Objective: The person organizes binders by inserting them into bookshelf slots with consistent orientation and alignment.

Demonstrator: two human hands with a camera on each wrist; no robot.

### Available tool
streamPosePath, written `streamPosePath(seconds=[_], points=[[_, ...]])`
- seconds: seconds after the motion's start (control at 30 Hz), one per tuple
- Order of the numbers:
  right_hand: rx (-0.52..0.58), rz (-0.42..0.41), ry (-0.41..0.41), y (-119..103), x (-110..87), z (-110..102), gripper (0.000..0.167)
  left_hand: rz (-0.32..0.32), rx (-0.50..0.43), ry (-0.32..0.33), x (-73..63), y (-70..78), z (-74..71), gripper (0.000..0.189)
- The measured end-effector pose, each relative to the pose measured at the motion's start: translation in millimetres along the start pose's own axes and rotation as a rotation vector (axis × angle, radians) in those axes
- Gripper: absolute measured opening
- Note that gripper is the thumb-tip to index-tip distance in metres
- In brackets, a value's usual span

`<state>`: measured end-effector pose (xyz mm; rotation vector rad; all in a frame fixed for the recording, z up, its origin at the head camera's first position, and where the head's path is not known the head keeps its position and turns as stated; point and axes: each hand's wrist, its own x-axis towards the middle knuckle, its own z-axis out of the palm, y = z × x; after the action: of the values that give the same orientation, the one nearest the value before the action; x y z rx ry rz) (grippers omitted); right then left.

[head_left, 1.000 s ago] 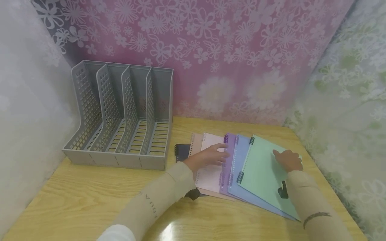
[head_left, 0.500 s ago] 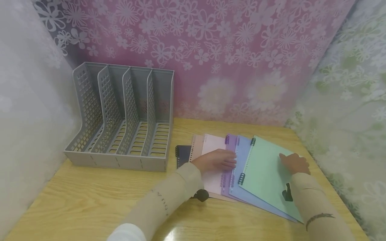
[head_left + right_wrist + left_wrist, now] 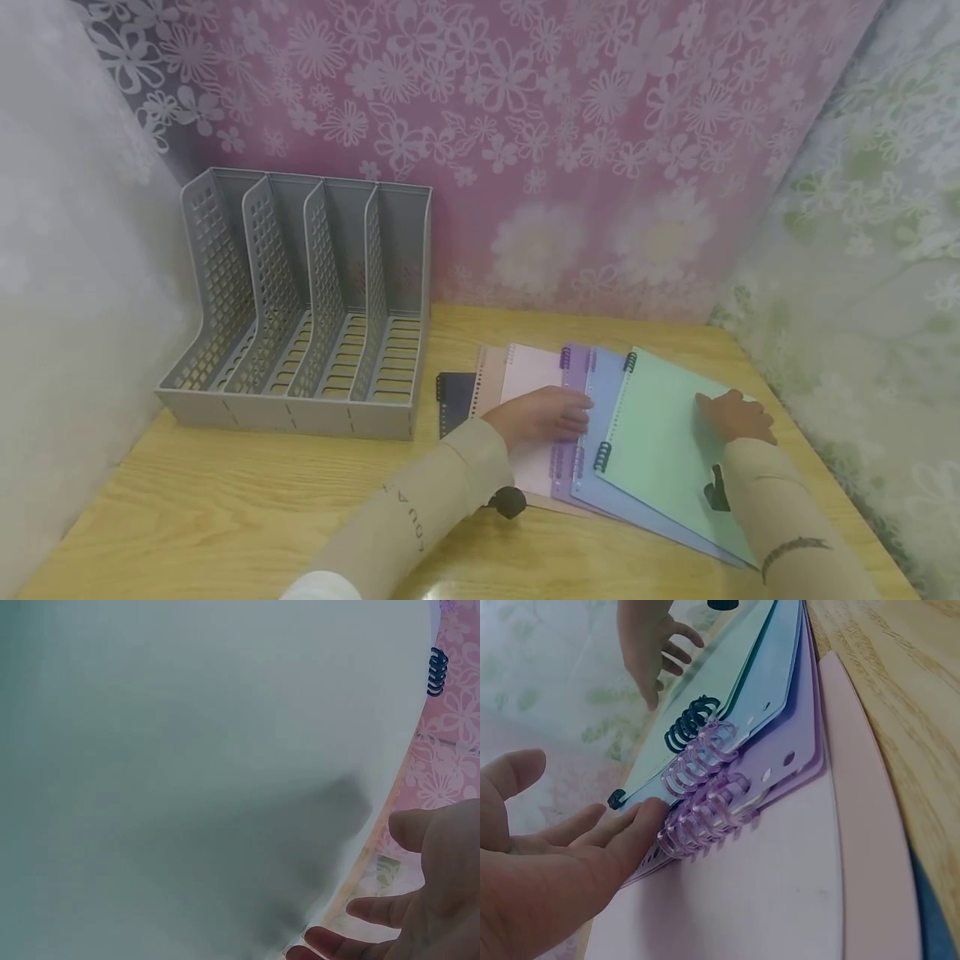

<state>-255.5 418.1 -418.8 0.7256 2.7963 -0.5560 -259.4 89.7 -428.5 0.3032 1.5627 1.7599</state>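
Several loose-leaf ring notebooks lie fanned on the wooden table, overlapping. From the right come a green notebook (image 3: 660, 425), a blue notebook (image 3: 609, 375), a purple notebook (image 3: 576, 375), a pale pink notebook (image 3: 534, 367), a peach notebook (image 3: 491, 371) and a navy notebook (image 3: 456, 393). My left hand (image 3: 543, 414) reaches over the pink one, its loosely bent fingertips at the ringed edges of the purple and blue ones. Beside the green notebook's right edge is my right hand (image 3: 737, 415); in the right wrist view its fingers (image 3: 375, 909) are spread, the lower fingertips at the cover's edge.
A grey file rack (image 3: 300, 417) with upright perforated dividers stands at the back left, its slots holding nothing. The wooden table (image 3: 247, 500) stretches in front of it. A pink floral backdrop (image 3: 480, 242) rises behind, with pale patterned walls at both sides.
My left hand has shifted right across the notebooks, and its spread fingers have come closer together. The right hand has edged slightly right. The notebooks keep their arrangement; the head view has tilted a little.
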Motion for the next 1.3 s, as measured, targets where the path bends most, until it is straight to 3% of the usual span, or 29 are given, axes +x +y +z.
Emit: streamPosePath(seconds=[0.13,0.43,0.7,0.93,1.3], points=[[0.002,0.002,-0.008,3,5.1,0,0.09,0.003,0.06,-0.002,5.2,-1.7,-0.5,0.041],[0.011,-0.002,-0.026,10,3.7,-6,0.093,-0.015,0.033,0.013,5.5,0.6,2.4,0.044],[0.008,0.0,-0.009,28,19.2,1,0.098,-0.032,0.064,0.011,9.5,-1.1,6.4,0.042],[0.018,0.013,0.005,20,8.7,1,0.094,-0.057,0.028,0.051,7.7,-1.5,12.4,0.043],[0.018,-0.003,0.03,11,-6.5,2,0.086,-0.039,0.03,0.013,8.3,-4.4,17.9,0.042]])
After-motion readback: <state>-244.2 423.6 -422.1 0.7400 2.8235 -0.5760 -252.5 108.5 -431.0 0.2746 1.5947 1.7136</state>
